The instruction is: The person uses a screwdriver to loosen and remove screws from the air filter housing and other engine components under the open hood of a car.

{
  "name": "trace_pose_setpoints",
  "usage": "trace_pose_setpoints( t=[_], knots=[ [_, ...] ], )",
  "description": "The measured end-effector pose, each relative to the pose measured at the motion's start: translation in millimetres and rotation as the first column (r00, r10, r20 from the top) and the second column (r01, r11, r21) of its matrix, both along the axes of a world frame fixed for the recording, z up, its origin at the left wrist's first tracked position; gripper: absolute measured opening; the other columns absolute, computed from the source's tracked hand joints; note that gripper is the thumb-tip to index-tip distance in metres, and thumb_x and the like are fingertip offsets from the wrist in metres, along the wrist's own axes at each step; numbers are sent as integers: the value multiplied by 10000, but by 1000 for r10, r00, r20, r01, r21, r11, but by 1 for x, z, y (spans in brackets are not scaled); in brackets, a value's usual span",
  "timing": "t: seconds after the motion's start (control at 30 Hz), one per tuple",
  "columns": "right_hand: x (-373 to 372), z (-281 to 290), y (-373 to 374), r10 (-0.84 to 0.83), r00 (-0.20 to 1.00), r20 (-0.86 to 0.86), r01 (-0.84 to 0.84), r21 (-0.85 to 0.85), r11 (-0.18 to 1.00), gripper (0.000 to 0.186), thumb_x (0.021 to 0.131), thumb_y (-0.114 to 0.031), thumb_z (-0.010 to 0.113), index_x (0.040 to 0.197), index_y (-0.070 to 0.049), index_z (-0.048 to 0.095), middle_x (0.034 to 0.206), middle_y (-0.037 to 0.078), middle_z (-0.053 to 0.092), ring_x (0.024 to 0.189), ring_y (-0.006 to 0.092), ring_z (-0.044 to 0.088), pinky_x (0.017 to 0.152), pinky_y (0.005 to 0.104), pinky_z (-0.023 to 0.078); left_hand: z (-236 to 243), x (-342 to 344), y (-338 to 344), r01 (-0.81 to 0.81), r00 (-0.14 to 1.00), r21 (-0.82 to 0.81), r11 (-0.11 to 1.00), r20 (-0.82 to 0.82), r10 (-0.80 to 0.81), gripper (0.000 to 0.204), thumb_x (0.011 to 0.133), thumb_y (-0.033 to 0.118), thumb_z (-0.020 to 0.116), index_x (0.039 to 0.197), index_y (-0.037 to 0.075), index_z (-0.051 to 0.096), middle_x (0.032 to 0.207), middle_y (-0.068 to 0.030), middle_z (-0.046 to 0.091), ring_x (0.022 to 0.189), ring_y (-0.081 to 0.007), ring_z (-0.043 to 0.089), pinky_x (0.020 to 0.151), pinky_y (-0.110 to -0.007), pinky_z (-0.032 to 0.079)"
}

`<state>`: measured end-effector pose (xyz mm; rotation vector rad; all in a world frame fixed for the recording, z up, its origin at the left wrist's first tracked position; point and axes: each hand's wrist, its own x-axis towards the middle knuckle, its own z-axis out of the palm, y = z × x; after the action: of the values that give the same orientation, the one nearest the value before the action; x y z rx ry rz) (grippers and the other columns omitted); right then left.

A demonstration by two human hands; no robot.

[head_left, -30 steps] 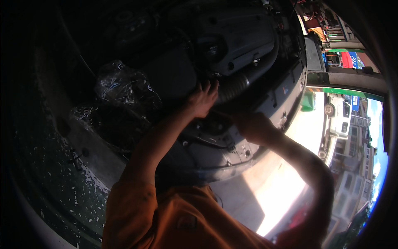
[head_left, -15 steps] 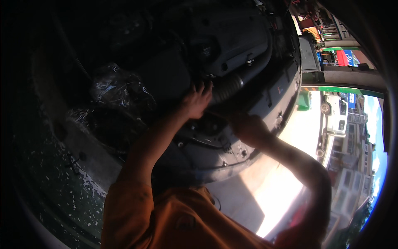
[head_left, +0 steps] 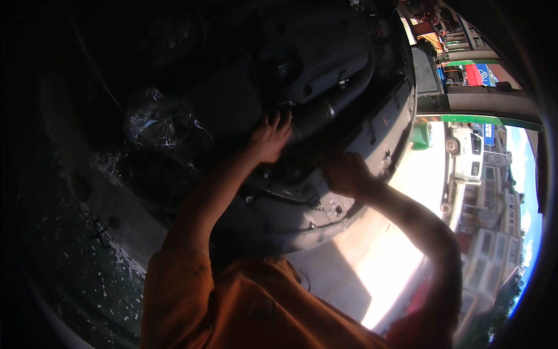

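Observation:
I lean over a car's engine bay, with both arms reaching into it. My left hand (head_left: 272, 141) lies with fingers stretched apart at the edge of a dark box-shaped cover (head_left: 224, 102). Right by its fingertips begins a ribbed air intake hose (head_left: 314, 120), which runs up to the right past the black engine cover (head_left: 328, 52). Nearer the front of the car, my right hand (head_left: 347, 174) is closed in a fist. Deep shadow hides what its fingers wrap round. Between the hands sits a dark recess with small metal parts, too dim to name.
Crumpled clear plastic film (head_left: 160, 119) lies on the left side of the bay. The car's front panel (head_left: 325, 218) curves below my hands. Bright paved ground (head_left: 389, 256) stretches beyond it. Outside stand a green bin (head_left: 421, 135) and a white truck (head_left: 465, 154).
The whole view has shifted slightly, so the car sits a little further left and up. Both hands keep about the same places on it; the right fist has turned slightly.

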<state>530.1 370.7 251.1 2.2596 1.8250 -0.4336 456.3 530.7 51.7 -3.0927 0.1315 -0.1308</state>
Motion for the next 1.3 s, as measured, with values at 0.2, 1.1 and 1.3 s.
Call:
trace_pose_setpoints(
  t=[0.2,1.1,1.3],
  knots=[
    [3,-19,-19,152,980,128,-139,-111,984,166,742,-125,686,899,-71,693,785,155,687,674,297,711,586,420,576,3,0,-4,-19,1000,17,1000,0,19,823,755,554,713,1374,42,534,1546,-212,327,1313,-402,433,998,-552,450],
    [2,-21,-11,367,909,195,-363,-60,930,134,790,-112,618,885,-24,585,665,73,560,505,216,607,411,322,501,-2,-1,-3,-19,998,61,998,62,15,839,747,606,697,1355,47,549,1536,-201,351,1260,-383,471,951,-531,472],
    [-3,-19,-16,309,936,170,-289,-134,948,111,801,-108,618,877,-27,615,677,96,602,533,233,635,446,352,520,-13,1,-8,-31,993,23,999,115,28,668,782,465,663,1307,60,589,1526,-225,363,1264,-422,479,961,-556,463]
  ],
)
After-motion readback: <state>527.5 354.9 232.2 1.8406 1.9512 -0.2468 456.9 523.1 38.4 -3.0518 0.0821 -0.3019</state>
